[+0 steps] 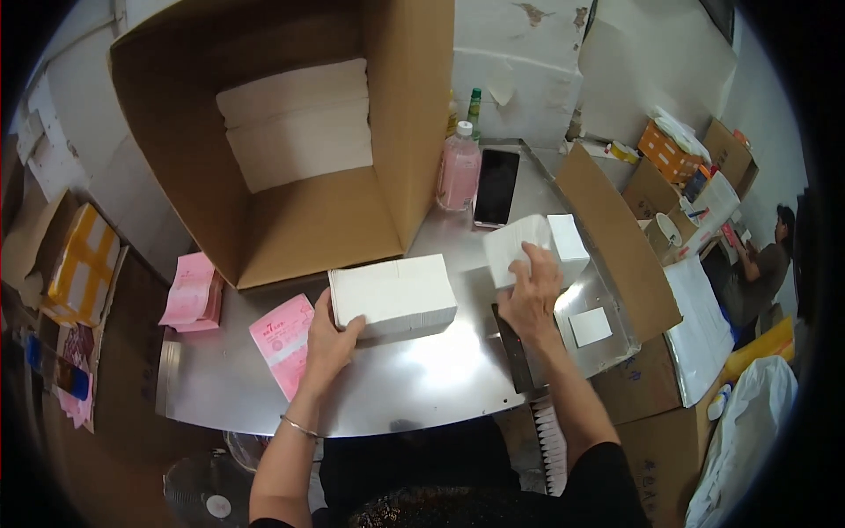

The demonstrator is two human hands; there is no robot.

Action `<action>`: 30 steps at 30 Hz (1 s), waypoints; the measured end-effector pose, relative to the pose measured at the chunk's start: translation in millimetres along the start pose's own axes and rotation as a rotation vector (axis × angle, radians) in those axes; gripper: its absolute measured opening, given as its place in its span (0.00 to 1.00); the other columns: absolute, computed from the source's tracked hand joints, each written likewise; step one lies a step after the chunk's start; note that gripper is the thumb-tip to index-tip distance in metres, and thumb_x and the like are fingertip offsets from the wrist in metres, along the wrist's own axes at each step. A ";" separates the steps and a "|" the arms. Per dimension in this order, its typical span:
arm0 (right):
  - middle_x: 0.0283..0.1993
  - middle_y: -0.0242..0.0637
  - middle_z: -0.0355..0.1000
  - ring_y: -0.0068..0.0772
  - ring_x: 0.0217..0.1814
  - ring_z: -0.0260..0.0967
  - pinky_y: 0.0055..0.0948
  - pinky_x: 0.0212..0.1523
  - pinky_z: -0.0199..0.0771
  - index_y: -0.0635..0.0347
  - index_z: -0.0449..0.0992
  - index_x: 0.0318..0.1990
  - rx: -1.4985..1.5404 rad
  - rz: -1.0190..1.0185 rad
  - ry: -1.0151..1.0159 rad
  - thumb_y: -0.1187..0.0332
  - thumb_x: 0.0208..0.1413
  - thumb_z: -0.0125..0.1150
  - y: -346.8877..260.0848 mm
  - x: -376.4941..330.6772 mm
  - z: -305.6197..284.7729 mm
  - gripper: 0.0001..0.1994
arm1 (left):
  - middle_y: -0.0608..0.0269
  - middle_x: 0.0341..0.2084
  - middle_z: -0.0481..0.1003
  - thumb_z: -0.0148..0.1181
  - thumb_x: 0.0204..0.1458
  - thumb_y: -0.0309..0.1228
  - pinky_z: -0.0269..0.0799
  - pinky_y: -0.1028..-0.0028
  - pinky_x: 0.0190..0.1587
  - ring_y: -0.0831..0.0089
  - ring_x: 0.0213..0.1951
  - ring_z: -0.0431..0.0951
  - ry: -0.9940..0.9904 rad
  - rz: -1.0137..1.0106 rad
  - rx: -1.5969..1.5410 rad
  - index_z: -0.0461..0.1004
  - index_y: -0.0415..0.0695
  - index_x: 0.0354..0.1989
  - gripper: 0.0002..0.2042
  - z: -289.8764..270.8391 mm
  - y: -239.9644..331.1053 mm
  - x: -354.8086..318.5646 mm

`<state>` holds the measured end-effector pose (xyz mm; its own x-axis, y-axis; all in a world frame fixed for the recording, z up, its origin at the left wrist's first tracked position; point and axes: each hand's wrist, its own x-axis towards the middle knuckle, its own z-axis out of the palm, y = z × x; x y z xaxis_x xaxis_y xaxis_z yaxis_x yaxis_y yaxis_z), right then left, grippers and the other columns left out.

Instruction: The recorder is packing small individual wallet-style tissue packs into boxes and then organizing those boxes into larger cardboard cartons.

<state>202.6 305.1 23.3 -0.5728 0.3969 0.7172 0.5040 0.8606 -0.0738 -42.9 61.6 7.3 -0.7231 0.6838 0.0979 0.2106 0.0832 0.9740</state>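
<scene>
A long block of stacked white paper slips [392, 295] lies on the metal table in front of the big box. My left hand [333, 345] grips its left end, thumb on the near side and fingers round the far side. To the right, a shorter stack of white slips [510, 246] is in my right hand [532, 290], with my fingers bent over its near right side. Right beside it stands another white stack [572, 245]. A small white square slip or thin pile [590, 326] lies nearer, by a flat black object [513, 356] partly under my right hand.
An open cardboard box [321, 220] with white packs inside stands at the back. Pink slip bundles [189, 290] and a pink packet [283, 339] lie left. A pink bottle [459, 172] and phone [497, 187] stand behind. A cardboard flap [616, 251] borders the right; a person [761, 264] sits beyond.
</scene>
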 end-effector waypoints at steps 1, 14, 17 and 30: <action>0.64 0.56 0.60 0.59 0.69 0.54 0.61 0.67 0.52 0.61 0.72 0.41 -0.293 -0.111 -0.078 0.74 0.32 0.67 8.0 -2.1 -5.4 0.21 | 0.37 0.61 0.66 0.64 0.51 0.35 0.66 0.64 0.62 0.52 0.61 0.70 -0.051 -0.036 0.056 0.50 0.30 0.69 0.41 1.5 11.9 3.2; 0.63 0.58 0.57 0.64 0.58 0.61 0.50 0.59 0.65 0.63 0.67 0.45 0.507 0.139 -0.029 0.71 0.34 0.69 -123.6 0.1 58.5 0.26 | 0.26 0.58 0.61 0.71 0.36 0.62 0.68 0.54 0.61 0.34 0.58 0.68 -0.147 -0.118 0.722 0.43 0.29 0.70 0.63 26.2 60.5 37.6; 0.59 0.55 0.62 0.60 0.59 0.62 0.50 0.55 0.66 0.63 0.66 0.40 0.380 0.096 0.045 0.73 0.32 0.67 -85.7 6.7 38.9 0.23 | 0.29 0.58 0.62 0.70 0.39 0.53 0.67 0.53 0.61 0.34 0.58 0.68 -0.219 -0.053 0.759 0.44 0.29 0.69 0.57 13.6 49.3 36.6; 0.62 0.48 0.64 0.53 0.67 0.58 0.59 0.63 0.55 0.60 0.79 0.46 -0.158 0.034 0.236 0.67 0.39 0.70 3.0 11.2 -13.1 0.22 | 0.42 0.54 0.70 0.66 0.43 0.44 0.70 0.61 0.57 0.50 0.52 0.75 -0.366 -0.019 0.873 0.51 0.34 0.70 0.47 35.4 55.7 37.2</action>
<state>206.2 308.0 40.2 -0.3974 0.3234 0.8588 0.6253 0.7804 -0.0045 -34.7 117.4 58.0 -0.5112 0.8493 -0.1314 0.7259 0.5086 0.4631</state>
